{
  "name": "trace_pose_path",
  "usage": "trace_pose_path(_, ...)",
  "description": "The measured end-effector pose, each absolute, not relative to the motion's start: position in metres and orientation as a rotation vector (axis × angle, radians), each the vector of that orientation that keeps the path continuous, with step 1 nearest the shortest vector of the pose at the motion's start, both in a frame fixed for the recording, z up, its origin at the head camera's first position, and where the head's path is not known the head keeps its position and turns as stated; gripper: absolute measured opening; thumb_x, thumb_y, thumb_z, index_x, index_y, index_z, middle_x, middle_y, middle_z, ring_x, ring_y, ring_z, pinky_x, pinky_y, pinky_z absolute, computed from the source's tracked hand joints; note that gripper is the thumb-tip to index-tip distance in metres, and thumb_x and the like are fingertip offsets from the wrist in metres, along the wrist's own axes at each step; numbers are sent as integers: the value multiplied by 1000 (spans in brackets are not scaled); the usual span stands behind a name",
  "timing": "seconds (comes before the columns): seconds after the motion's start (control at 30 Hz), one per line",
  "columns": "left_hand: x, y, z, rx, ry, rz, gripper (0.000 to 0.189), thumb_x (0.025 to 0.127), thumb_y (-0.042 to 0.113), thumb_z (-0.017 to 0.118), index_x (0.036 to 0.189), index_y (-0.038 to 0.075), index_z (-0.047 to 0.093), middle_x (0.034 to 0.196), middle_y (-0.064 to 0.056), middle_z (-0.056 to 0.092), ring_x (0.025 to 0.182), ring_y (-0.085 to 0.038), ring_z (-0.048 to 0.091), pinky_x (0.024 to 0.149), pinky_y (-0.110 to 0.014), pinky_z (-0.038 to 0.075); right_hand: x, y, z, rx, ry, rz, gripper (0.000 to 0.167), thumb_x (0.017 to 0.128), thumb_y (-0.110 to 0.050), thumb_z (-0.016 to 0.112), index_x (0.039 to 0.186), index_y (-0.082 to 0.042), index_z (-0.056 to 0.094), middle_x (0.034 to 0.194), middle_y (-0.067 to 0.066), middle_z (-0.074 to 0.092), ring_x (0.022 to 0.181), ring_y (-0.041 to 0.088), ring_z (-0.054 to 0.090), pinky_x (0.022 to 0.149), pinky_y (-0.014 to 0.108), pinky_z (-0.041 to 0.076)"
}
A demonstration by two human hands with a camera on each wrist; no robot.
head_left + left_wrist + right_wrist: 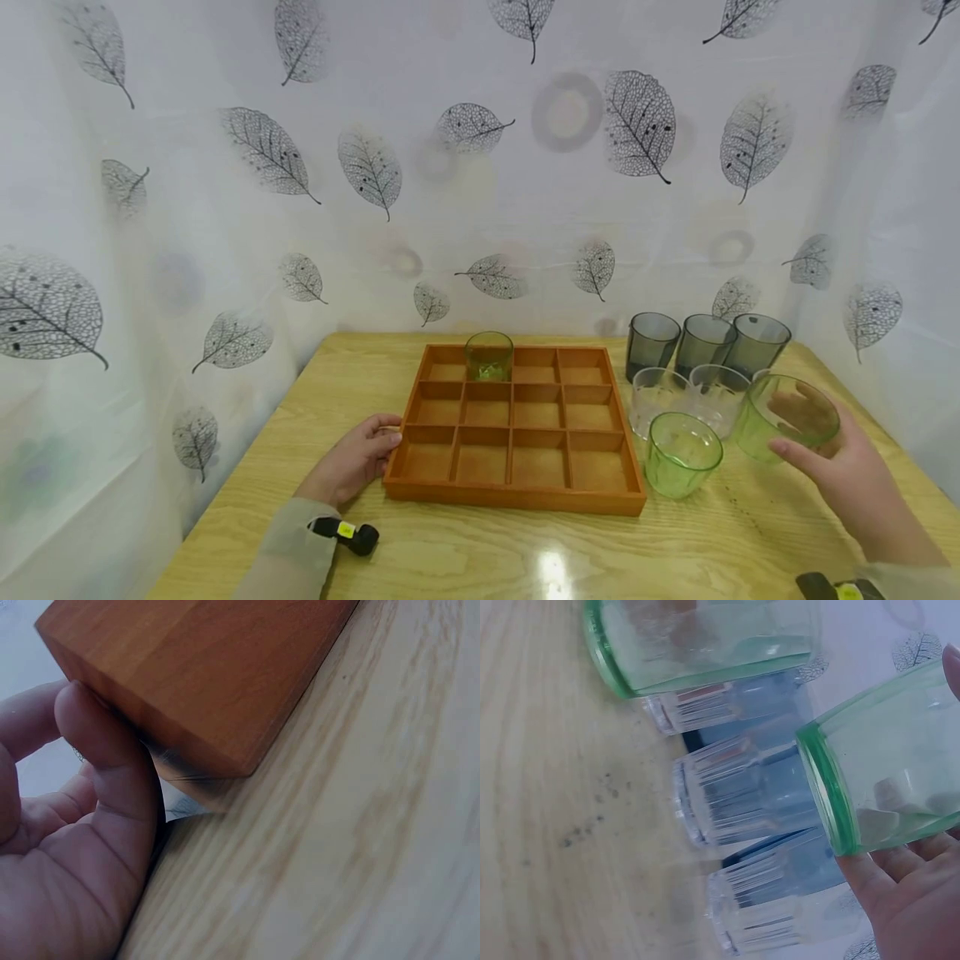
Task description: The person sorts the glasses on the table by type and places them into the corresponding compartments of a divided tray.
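Observation:
My right hand (855, 475) holds a green glass tumbler (783, 417), thumb on the near side and fingers round the far side. In the right wrist view the held tumbler's green base (829, 795) hangs above the table. A second green tumbler (682, 458) stands left of it, beside the tray. My left hand (356, 458) rests at the left side of a brown wooden tray (517, 497) divided into compartments; its thumb (105, 735) touches the tray's outer wall. Another green tumbler (489, 358) sits in a back-row compartment, second from the left.
Clear ribbed glasses (660, 400) stand behind the green ones, right of the tray. Three grey glasses (652, 346) line up at the back right. The wooden table (450, 550) meets a white leaf-print curtain (465, 208) behind and at both sides.

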State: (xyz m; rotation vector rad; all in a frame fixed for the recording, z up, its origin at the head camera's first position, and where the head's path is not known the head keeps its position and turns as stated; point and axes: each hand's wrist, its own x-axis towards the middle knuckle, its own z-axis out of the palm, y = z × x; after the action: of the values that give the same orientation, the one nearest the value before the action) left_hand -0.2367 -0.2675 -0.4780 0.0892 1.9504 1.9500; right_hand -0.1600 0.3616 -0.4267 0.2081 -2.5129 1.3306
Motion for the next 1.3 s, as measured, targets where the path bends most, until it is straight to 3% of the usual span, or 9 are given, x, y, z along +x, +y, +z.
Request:
trace_pose_path(0.13, -237, -268, -478, 86, 1957, 1946, 50, 105, 19, 57, 145, -2, 34, 102, -2, 55, 76, -13, 48, 67, -26, 43, -163, 361, -414, 196, -2516, 1315, 84, 100, -11, 65, 163, -26, 12, 140, -24, 47, 114, -18, 43, 78, 9, 37)
trace_pose_path(0.27, -237, -268, -478, 82, 1959, 1942, 50, 106, 19, 57, 145, -2, 34, 102, -2, 55, 76, -13, 48, 67, -25, 43, -166, 358, -401, 224, -2501, 1328, 84, 100, -9, 64, 163, -28, 11, 142, -19, 48, 116, -15, 43, 78, 9, 40)
trace_pose_path(0.53, -238, -268, -478, 98, 1962, 1943, 49, 106, 18, 57, 145, -3, 34, 101, -2, 55, 75, -13, 48, 67, -26, 43, -178, 345, -378, 285, -2516, 1370, 82, 102, -8, 62, 163, -23, 10, 158, 3, 35, 122, -11, 45, 85, 7, 41)
trace_pose_path(0.77, -238, -268, -478, 100, 1962, 1942, 51, 106, 19, 57, 145, -4, 34, 100, -3, 55, 75, -14, 48, 67, -26, 43, -190, 327, -360, 324, -2531, 1363, 79, 102, -14, 63, 163, -25, 14, 153, -1, 42, 123, -8, 45, 84, 10, 38)
trace_pose_path(0.97, -238, -268, -479, 95, 1962, 1948, 50, 105, 18, 57, 144, -3, 34, 100, -3, 55, 76, -14, 48, 68, -26, 43, -204, 305, -348, 346, -2522, 1406, 78, 102, -19, 64, 162, -23, 15, 152, 2, 43, 125, -3, 45, 82, 15, 45)
trace_pose_path(1.3, -237, -267, -479, 94, 1967, 1950, 48, 106, 18, 56, 144, -2, 34, 103, -4, 55, 77, -14, 49, 68, -26, 43, -228, 265, -323, 396, -2528, 1562, 83, 100, -27, 67, 163, -19, 13, 156, 7, 39, 139, 24, 42, 89, 12, 44)
